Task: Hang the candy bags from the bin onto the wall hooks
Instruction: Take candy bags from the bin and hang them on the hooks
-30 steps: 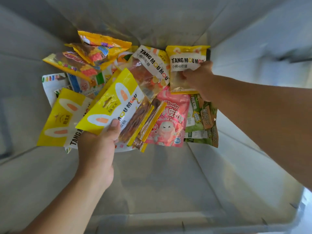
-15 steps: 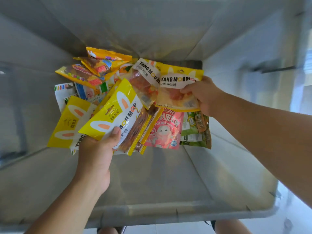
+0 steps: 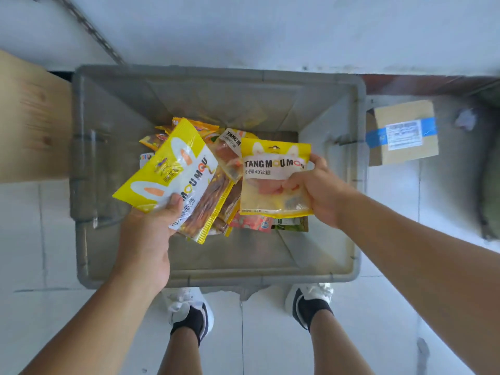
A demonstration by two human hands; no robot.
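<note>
From the head camera, looking down:

The left hand (image 3: 146,239) holds a yellow candy bag (image 3: 173,169). The thumb presses on the front of the bag near its bottom corner, and the other fingers are hidden behind it. The bag tilts up and away from the hand. Its lower part is see-through and shows brown candy.

The right hand (image 3: 319,190) holds a second yellow bag (image 3: 273,171) by its side edge. The thumb lies across the front and the fingers curl behind. This bag sticks out from the hand toward the left hand and stands almost straight. The two bags are close together, but I cannot tell if they touch.

Both hands and both bags are over the gray bin (image 3: 216,280). Below the hands, at the bottom of the bin, lies a pile of candy bags (image 3: 250,222), yellow, pink and green.

Past the right hand, outside the bin, a cardboard box (image 3: 403,132) with blue tape sits on the tiled floor (image 3: 378,320). Past the left hand there is a wooden board (image 3: 29,117). Under the arms, two white shoes (image 3: 189,309) stand just beside the near edge of the bin.
</note>
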